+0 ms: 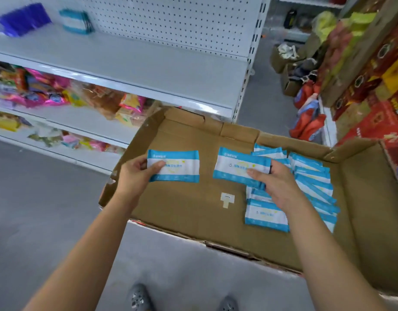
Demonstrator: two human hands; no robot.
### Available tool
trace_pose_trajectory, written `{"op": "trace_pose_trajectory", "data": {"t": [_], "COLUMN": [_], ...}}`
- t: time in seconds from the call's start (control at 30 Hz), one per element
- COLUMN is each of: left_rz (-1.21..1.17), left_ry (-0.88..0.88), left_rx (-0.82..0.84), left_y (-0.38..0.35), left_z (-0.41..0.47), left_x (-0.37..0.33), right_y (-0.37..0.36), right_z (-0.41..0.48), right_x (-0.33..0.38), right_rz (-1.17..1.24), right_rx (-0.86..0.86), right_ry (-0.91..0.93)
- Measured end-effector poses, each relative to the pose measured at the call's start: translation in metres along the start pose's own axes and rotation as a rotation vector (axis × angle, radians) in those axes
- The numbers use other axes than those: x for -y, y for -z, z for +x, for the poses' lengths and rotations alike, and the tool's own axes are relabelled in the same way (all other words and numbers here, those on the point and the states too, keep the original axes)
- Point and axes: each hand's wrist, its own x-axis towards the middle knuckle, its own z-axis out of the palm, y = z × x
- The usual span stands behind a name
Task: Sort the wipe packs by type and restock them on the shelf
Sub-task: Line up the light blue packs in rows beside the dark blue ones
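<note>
My left hand (137, 176) grips a blue-and-white wipe pack (177, 166) by its left end, above the left part of an open cardboard box (193, 205). My right hand (276, 185) grips a second, matching wipe pack (234, 167) by its right end, over the box's middle. Several more blue-and-white packs (310, 176) lie in rows along the box's right side, and one pack (265, 216) lies flat near the front. On the top shelf (126, 63), a small upright stack of blue-and-white packs (75, 21) stands beside purple packs (25, 19).
Lower shelves (81, 122) on the left hold colourful snack bags. Red gift boxes (373, 108) and red bags (308, 122) stand at the right. A paper tag (227, 198) lies on the box floor. Grey floor and my shoes (139, 297) are below.
</note>
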Motion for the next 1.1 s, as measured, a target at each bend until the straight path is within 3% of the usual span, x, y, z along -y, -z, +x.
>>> {"op": "trace_pose_trajectory", "data": {"t": [0.47, 0.87, 1.1], "left_rz": [-0.192, -0.166, -0.101], "left_ry": [0.007, -0.015, -0.062], "left_rx": [-0.142, -0.166, -0.087], "left_y": [0.287, 0.374, 0.386], "left_z": [0.109, 0.259, 0.352], "left_x": [0.002, -0.015, -0.060], "right_y": [-0.338, -0.476, -0.513], "right_z": [0.057, 0.180, 0.243], "right_x": [0.054, 0.075, 0.107], "right_rz": [0.041, 0.056, 0.007], "right_rx": [0.155, 0.151, 0.014], "right_ry": [0.021, 0.037, 0.090]}}
